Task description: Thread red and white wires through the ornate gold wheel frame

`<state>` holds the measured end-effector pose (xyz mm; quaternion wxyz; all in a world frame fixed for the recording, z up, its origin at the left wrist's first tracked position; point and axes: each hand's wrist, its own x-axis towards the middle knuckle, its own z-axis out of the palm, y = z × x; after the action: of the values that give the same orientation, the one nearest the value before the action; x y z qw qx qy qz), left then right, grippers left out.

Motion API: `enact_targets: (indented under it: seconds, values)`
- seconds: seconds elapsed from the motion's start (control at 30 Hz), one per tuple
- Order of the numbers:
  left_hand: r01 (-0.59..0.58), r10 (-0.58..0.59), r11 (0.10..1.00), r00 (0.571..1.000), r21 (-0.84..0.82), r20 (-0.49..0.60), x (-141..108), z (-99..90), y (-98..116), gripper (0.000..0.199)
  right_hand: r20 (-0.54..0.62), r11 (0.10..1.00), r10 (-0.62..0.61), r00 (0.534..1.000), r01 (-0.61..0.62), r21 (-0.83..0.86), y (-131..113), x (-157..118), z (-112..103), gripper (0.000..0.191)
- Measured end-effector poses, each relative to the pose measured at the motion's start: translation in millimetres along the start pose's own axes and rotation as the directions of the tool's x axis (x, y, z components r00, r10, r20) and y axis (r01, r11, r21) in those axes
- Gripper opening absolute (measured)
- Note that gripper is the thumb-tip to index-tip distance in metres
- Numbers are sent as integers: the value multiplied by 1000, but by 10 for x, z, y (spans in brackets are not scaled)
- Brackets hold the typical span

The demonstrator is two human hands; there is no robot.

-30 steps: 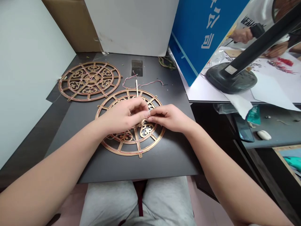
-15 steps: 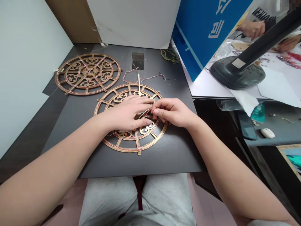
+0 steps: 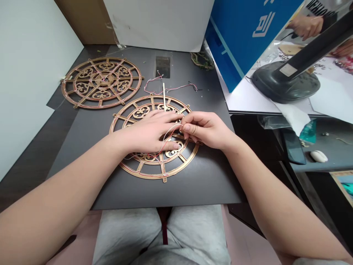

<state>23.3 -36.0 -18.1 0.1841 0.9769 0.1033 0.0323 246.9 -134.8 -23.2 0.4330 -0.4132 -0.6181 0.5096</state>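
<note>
A round, gold-brown openwork wheel [image 3: 165, 176] lies flat on the dark table, with thin red and white wires running along its rings and spokes. My left hand [image 3: 151, 130] rests flat across its middle, palm down, fingers stretched toward the right and thumb apart. Beside those fingertips, my right hand [image 3: 205, 129] pinches the thin wire [image 3: 171, 129] between thumb and forefinger. That wire arches in a loose loop over my left thumb. Both hands hide the wheel's centre. A pale thin stick [image 3: 164, 96] lies over the wheel's far rim.
A second wired wheel [image 3: 102, 106] lies at the back left. Behind the near wheel is a loose red-white wire [image 3: 179, 88]. A blue panel [image 3: 234, 40] and a black lamp base [image 3: 286, 86] stand at right. Another person's hand [image 3: 307, 27] works beyond.
My right hand has drawn slightly to the right with the wire, and the wire loop stands a little higher. My left hand stays on the wheel. The view has shifted slightly.
</note>
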Motion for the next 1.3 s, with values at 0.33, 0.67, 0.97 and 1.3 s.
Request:
enact_targets:
  seconds: [0.33, 0.67, 0.97, 1.3]
  values:
    - [-8, 8, 1000, 1000, 2, 15, 13, -10, 1, 55, -25, 986, -132, 991, 129, -107, -2, 1, 27, 25]
    - [13, -14, 998, 1000, -63, -10, 33, 2, -8, 60, -86, 993, -109, 990, 112, 33, 95, 57, 93, 32]
    - [15, -15, 997, 1000, -81, -8, 58, 5, -7, 56, -90, 996, -93, 992, 93, 1, 63, 100, 100, 33]
    - [-1, 0, 996, 1000, -88, -13, 67, -8, 1, 47, -112, 992, 3, 994, 11, 123, -30, 99, 166, 35]
